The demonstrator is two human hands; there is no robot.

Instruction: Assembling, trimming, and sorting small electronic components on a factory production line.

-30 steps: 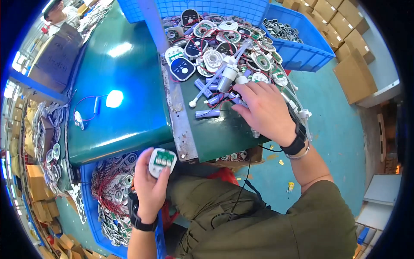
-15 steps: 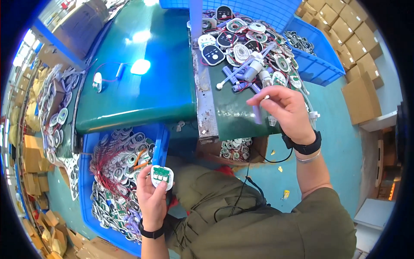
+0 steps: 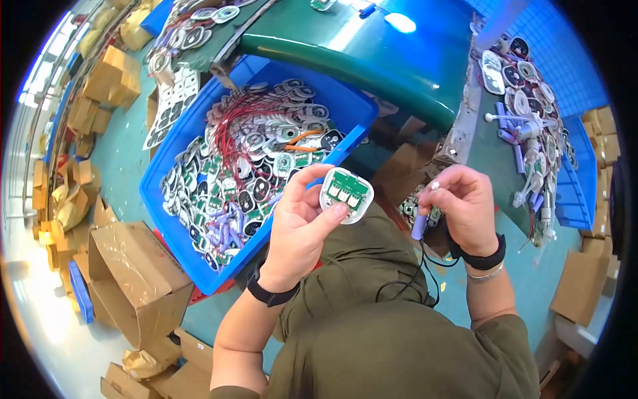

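Observation:
My left hand [image 3: 298, 229] is closed round a white oval housing [image 3: 365, 207] with a green circuit board [image 3: 349, 181] facing up, its thumb pressing the near edge. Three small white connectors sit in a row on the board. A short way to the right, my right hand [image 3: 470, 211] pinches a small white plug [image 3: 435, 185] between thumb and fingertips. Below that plug hangs a purple cylindrical battery [image 3: 419, 226]; the lead between them is hard to make out. The plug and the housing are apart.
Ahead on the left stands a blue bin [image 3: 212, 282] heaped with housings, red wires, purple batteries and orange-handled pliers [image 3: 302, 140]. Beyond is a green conveyor belt [image 3: 405, 83]. More parts lie on a side surface [image 3: 492, 159] at right. An open cardboard box [image 3: 143, 266] stands at left.
The view has swung left and down toward the bin. My right hand has come from the battery pile toward the left hand, carrying the plug and battery. The left hand still holds the housing.

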